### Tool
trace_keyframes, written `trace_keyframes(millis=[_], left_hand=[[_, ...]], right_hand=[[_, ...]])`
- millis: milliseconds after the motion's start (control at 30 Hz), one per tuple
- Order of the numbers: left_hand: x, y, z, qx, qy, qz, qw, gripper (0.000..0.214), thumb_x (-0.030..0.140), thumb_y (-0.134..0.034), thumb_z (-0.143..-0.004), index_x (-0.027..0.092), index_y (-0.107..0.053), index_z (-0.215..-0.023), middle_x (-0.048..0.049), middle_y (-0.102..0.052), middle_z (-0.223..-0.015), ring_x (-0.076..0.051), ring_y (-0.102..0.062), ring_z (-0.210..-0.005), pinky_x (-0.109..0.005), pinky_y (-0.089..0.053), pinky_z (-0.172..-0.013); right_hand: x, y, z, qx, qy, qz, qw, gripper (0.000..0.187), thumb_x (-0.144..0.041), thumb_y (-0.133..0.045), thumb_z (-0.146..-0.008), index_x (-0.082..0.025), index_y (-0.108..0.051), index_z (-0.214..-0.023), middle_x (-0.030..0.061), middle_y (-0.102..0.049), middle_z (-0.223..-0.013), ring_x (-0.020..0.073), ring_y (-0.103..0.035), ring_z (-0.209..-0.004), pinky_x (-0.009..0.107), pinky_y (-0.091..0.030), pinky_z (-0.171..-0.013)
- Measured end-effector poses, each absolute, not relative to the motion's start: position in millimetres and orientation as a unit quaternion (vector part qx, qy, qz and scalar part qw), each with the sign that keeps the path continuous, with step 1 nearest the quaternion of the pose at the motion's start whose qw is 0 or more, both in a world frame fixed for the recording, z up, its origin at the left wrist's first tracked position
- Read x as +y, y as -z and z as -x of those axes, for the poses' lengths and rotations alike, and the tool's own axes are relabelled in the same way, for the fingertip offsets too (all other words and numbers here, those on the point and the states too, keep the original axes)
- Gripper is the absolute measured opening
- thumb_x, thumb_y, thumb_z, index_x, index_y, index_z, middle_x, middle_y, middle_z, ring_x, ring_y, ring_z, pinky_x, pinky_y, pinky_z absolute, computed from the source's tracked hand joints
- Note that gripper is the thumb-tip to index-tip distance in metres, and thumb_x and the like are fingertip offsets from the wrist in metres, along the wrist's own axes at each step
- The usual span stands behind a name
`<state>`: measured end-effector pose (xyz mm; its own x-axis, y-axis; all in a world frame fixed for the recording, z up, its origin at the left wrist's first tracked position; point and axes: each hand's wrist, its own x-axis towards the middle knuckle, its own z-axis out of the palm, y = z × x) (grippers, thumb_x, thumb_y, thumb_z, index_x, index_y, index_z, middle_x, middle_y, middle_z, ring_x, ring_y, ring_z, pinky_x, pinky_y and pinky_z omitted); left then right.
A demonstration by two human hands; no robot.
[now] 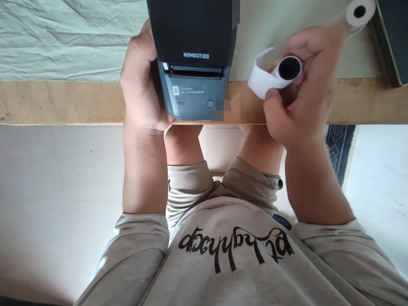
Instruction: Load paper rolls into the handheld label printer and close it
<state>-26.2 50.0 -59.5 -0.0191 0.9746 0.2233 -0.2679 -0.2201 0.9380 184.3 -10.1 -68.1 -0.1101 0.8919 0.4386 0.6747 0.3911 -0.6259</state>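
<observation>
A blue-grey and black label printer marked NIIMBOT is at the table's front edge, with its paper slot and power button facing me. My left hand is wrapped round the printer's left side. To the right of it, my right hand grips a small roll of white label paper between thumb and fingers. The roll's dark core faces up toward me, and a loose curled end of paper sticks out to the left. The roll and the printer are apart.
Another white paper roll stands at the far right, just beyond my right fingers. Beside it lies a dark flat object at the table's right. A wrinkled pale green cloth covers the left, and the wooden table edge runs across in front.
</observation>
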Motion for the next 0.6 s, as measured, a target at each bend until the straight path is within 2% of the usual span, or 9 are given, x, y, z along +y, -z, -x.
trace_keyframes(millis=[67,167,233,300,400,500,600], left_hand=[[49.9,60.6,27.2,0.377,-0.605,-0.478,0.513,0.038,0.02,-0.043,-0.087,0.023,-0.024,-0.054,-0.0054,-0.027,-0.076,-0.015,-0.041,-0.07,-0.03,-0.048,-0.066],[50.4,61.2,28.6,0.395,-0.598,-0.487,0.5,0.038,0.022,-0.042,-0.087,0.024,-0.022,-0.056,-0.0062,-0.027,-0.077,-0.017,-0.04,-0.072,-0.03,-0.049,-0.067],[51.1,60.4,29.8,0.405,-0.588,-0.492,0.498,0.037,0.022,-0.042,-0.087,0.025,-0.017,-0.059,-0.007,-0.028,-0.077,-0.018,-0.041,-0.072,-0.029,-0.049,-0.068],[51.2,58.5,31.4,0.411,-0.574,-0.49,0.511,0.037,0.022,-0.042,-0.085,0.025,-0.015,-0.06,-0.0075,-0.028,-0.077,-0.019,-0.041,-0.073,-0.029,-0.049,-0.068],[49.0,54.2,32.6,0.4,-0.565,-0.484,0.535,0.036,0.019,-0.043,-0.085,0.026,-0.019,-0.059,-0.0075,-0.028,-0.077,-0.02,-0.039,-0.072,-0.03,-0.048,-0.07],[46.1,51.9,28.9,0.398,-0.567,-0.478,0.541,0.037,0.018,-0.042,-0.088,0.027,-0.025,-0.056,-0.0075,-0.03,-0.077,-0.019,-0.041,-0.074,-0.03,-0.048,-0.073],[46.2,53.7,21.9,0.395,-0.616,-0.442,0.518,0.038,0.022,-0.042,-0.089,0.028,-0.024,-0.055,-0.0068,-0.027,-0.074,-0.019,-0.036,-0.068,-0.031,-0.043,-0.065]], right_hand=[[-11.0,70.1,-185.9,-0.748,-0.079,0.539,0.38,0.047,-0.01,-0.053,-0.074,-0.026,-0.053,-0.117,0.0069,-0.058,-0.108,0.021,-0.058,-0.101,0.041,-0.052,-0.094],[-10.3,72.4,-187.0,-0.756,-0.026,0.547,0.358,0.04,-0.019,-0.06,-0.081,-0.026,-0.057,-0.12,0.0092,-0.057,-0.111,0.0251,-0.057,-0.11,0.045,-0.05,-0.101],[-10.0,71.7,-186.9,-0.759,-0.045,0.53,0.374,0.051,-0.02,-0.058,-0.084,-0.03,-0.049,-0.133,0.0083,-0.056,-0.125,0.0242,-0.059,-0.113,0.044,-0.052,-0.099],[-10.8,69.5,-186.2,-0.762,-0.08,0.506,0.395,0.063,-0.012,-0.052,-0.083,-0.032,-0.039,-0.141,0.0069,-0.055,-0.135,0.0213,-0.061,-0.111,0.041,-0.053,-0.097],[-12.3,67.2,-183.3,-0.75,-0.101,0.53,0.382,0.058,-0.005,-0.044,-0.079,-0.03,-0.046,-0.132,0.0055,-0.062,-0.125,0.019,-0.063,-0.107,0.039,-0.053,-0.097],[-12.2,69.1,-179.4,-0.735,-0.052,0.569,0.365,0.042,-0.018,-0.055,-0.08,-0.025,-0.054,-0.122,0.0097,-0.059,-0.117,0.0248,-0.056,-0.113,0.048,-0.05,-0.105],[-11.7,72.6,-178.2,-0.741,-0.034,0.561,0.367,0.049,-0.019,-0.058,-0.081,-0.026,-0.052,-0.129,0.0095,-0.055,-0.124,0.0264,-0.053,-0.12,0.05,-0.048,-0.109]])
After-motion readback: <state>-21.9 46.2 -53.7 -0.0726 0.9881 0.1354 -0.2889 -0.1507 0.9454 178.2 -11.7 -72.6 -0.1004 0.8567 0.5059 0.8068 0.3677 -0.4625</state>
